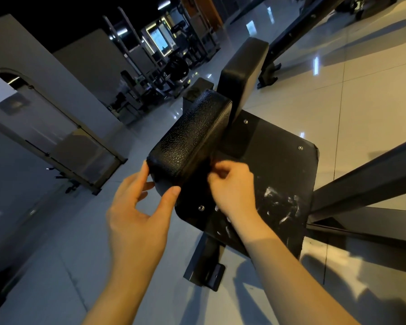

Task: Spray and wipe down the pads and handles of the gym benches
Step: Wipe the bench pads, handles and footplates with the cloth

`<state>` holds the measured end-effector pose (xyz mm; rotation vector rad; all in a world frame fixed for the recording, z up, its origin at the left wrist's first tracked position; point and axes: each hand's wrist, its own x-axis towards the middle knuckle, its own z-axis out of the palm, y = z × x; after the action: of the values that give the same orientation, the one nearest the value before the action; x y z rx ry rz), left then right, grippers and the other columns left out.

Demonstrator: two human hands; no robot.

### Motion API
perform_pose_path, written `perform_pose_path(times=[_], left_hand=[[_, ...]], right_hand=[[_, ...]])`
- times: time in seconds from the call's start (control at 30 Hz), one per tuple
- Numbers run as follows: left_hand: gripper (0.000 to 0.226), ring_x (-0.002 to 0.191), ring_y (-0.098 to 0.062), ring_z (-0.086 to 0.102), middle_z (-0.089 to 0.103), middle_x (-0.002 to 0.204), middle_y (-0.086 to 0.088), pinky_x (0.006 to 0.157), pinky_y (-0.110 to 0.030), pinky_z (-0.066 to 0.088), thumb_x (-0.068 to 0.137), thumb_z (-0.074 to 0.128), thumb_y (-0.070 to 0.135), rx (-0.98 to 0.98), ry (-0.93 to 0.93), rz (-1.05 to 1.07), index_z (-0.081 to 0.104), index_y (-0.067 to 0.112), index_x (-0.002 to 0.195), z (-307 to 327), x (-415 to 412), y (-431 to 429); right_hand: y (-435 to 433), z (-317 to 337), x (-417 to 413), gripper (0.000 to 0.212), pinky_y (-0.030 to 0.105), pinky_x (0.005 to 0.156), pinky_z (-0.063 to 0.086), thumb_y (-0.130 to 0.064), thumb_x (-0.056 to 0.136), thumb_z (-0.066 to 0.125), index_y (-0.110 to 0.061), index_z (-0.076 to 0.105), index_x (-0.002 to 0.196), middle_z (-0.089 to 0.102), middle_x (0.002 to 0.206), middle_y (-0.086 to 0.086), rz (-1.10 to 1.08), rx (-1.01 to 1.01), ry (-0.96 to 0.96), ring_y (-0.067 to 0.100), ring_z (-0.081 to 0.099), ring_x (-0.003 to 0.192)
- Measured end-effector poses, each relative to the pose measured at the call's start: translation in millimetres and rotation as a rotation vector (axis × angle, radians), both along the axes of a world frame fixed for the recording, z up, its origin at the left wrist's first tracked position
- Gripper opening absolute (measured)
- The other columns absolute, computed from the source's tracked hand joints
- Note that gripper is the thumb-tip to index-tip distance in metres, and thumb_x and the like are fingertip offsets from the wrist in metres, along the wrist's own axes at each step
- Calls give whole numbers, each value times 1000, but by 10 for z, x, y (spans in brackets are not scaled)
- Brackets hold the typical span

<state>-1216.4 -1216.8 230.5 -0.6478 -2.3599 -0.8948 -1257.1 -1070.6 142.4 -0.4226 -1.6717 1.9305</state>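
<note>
Textured black pad (pixel 192 137) sits mid-frame on the bench. Its long axis runs from the near-left end up and away to the right, and the near end face points toward the person.

Left hand (pixel 136 207) is at that near end with its fingers (pixel 144 171) fairly straight against the left edge and the thumb touching the lower corner. It's a loose contact, not a clamp.

Right hand (pixel 232 184) is against the pad's right flank with its fingers curled in. It's motion-blurred and dark there, so can't tell if it grips anything.

Second smooth pad (pixel 244 71) stands upright just behind the first, its broad face turned right.

Flat black base plate (pixel 279 148) lies under and right of the pads, with screw heads at the corners and white smears (pixel 279 202) on its near part. Bench foot bracket (pixel 206 270) rests on the floor.

Floor (pixel 361 102) is glossy pale tile with light reflections and hard shadows. Dark steel frame beam (pixel 361 181) is at right. The room is dim, with racks and machines (pixel 174 55) at the far end.
</note>
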Motion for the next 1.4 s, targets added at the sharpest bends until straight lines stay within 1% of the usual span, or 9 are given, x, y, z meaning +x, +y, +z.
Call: perform_pose_path(times=[0.1, 0.3, 0.43, 0.57, 0.7, 0.9, 1.13, 1.23, 1.4], left_hand=[[73, 110, -5, 60, 63, 119, 17, 91, -18, 44, 80, 70, 48, -13, -8, 1, 50, 33, 149, 8, -1, -3], [69, 111, -4, 59, 62, 121, 22, 92, -15, 44, 83, 73, 43, 7, -13, -2, 51, 33, 148, -13, -11, -9], [70, 112, -9, 60, 63, 122, 16, 94, -18, 45, 85, 75, 39, 0, 4, 2, 50, 30, 149, -38, -30, -27], [71, 111, -12, 60, 62, 122, 14, 94, -21, 46, 85, 73, 40, -11, 10, -1, 49, 26, 151, -46, -37, -26], [68, 115, -8, 55, 57, 118, 24, 99, -26, 46, 89, 74, 35, -20, -16, -10, 47, 30, 151, -42, -46, -78], [74, 126, -8, 51, 48, 127, 34, 109, -38, 45, 91, 73, 31, -39, -104, -34, 37, 36, 155, -39, 28, -45], [60, 116, 0, 49, 48, 124, 20, 89, -13, 39, 91, 73, 29, -23, -117, -6, 46, 33, 145, -20, 153, -168], [40, 99, -3, 58, 57, 108, 17, 78, -21, 47, 88, 75, 40, 71, -257, -52, 57, 35, 123, -90, 284, -156], [61, 108, -2, 61, 64, 116, 19, 90, -27, 55, 79, 76, 57, -113, -573, -199, 58, 37, 134, -213, 350, -125]], right_hand=[[-61, -204, -33, 16, 43, 62, 59, -5, 83, 68, 4, 65, 70, 58, 58, 10, 241, -114, -181, 24, 62, 56], [370, 34, -154, 9, 36, 80, 59, -16, 88, 75, -19, 73, 79, 70, 74, 2, -177, -222, -111, 18, 70, 77], [532, 253, -175, 11, 52, 73, 63, -4, 84, 72, 6, 73, 87, 72, 92, 26, -4, -351, -104, 36, 74, 80], [669, 389, 92, 17, 32, 56, 62, 4, 85, 70, 11, 71, 100, 69, 101, 24, 293, -452, -58, 38, 72, 89], [698, 426, 428, 6, 26, 51, 57, 5, 87, 66, 0, 69, 85, 69, 70, 9, 599, -424, -71, 18, 70, 61], [488, 483, 316, 13, 40, 67, 65, 4, 88, 67, -5, 70, 79, 70, 91, 21, 250, -294, -135, 26, 71, 75], [457, 517, 722, 13, 30, 65, 61, -1, 93, 62, 1, 67, 104, 67, 93, 14, 419, -473, -50, 20, 70, 74], [444, 498, 899, 11, 34, 67, 61, -1, 93, 63, 2, 71, 101, 70, 90, 19, 456, -343, -113, 24, 71, 73], [304, 424, 1110, 13, 33, 61, 63, 1, 93, 65, -8, 66, 103, 72, 100, 24, 443, -295, -93, 27, 73, 76]])
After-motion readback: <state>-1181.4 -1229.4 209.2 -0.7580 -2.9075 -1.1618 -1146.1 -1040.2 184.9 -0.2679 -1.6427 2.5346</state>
